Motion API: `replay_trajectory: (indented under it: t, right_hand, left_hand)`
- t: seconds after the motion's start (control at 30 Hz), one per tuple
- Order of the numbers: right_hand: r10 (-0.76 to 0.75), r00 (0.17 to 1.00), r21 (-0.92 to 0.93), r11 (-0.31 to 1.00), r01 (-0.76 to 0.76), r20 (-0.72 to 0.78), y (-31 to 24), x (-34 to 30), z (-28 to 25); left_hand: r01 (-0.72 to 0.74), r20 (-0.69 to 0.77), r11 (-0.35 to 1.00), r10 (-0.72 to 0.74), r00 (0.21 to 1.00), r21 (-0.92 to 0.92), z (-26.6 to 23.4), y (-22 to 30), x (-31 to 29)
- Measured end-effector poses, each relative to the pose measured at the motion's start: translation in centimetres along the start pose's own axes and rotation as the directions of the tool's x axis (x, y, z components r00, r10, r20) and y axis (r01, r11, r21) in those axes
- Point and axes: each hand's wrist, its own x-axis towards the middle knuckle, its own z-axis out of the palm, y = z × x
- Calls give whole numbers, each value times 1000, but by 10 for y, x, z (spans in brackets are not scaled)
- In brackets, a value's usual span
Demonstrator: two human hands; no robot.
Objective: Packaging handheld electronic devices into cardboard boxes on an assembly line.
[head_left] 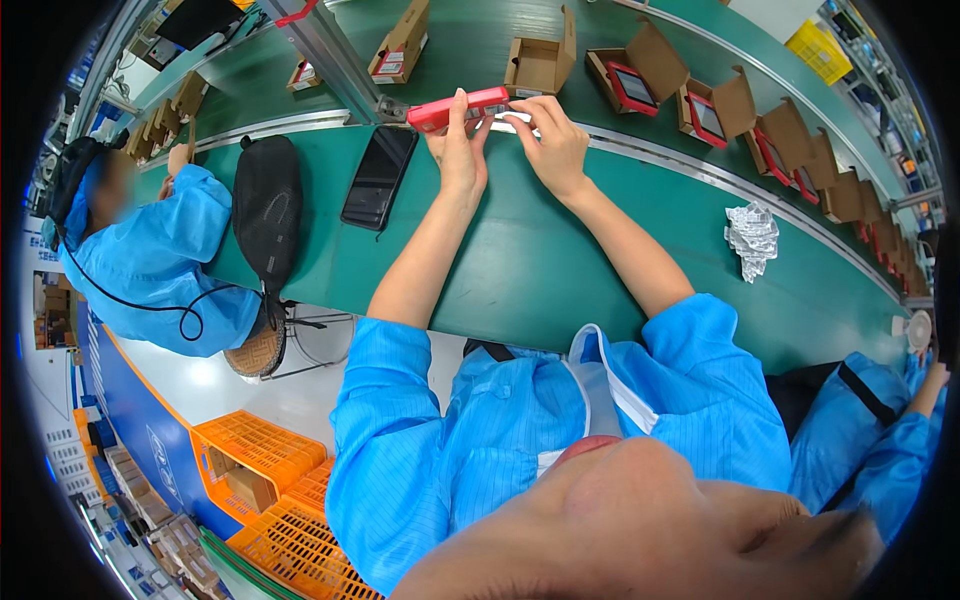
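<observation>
Over the far edge of the green bench, my left hand [458, 160] is closed around a red handheld device [432, 115], which is tilted edge-on so its screen side is hidden. The thumb and fingers of my right hand [557, 152] pinch a small white piece [520, 117] against the device's right end; its exact kind is too small to tell. An open brown cardboard box [533, 68] stands on the conveyor just beyond my hands. A black smartphone [380, 177] lies on the bench to the left of my left forearm.
Open boxes with red devices [632, 88] line the green conveyor to the right. A metal post [325, 55] rises left of my hands. A black pouch [268, 205] and a crumpled silvery pile [752, 240] lie on the bench. Co-workers in blue sit on both sides; orange crates [262, 440] stand lower left.
</observation>
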Motion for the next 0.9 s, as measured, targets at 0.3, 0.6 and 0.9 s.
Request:
replay_trajectory:
  t: [0.3,0.6,0.9]
  right_hand:
    - [-90,995,-20,996,89,-52,8,5,13]
    - [-241,919,30,969,244,313,19,-16,-11]
    - [482,807,-110,873,-475,342,51,-19,-186]
  left_hand:
    - [68,20,996,-67,998,-59,-1,-1,-2]
    - [188,26,974,-186,982,-124,-11,-6,5]
    - [370,270,929,-356,895,-1,-13,1,19]
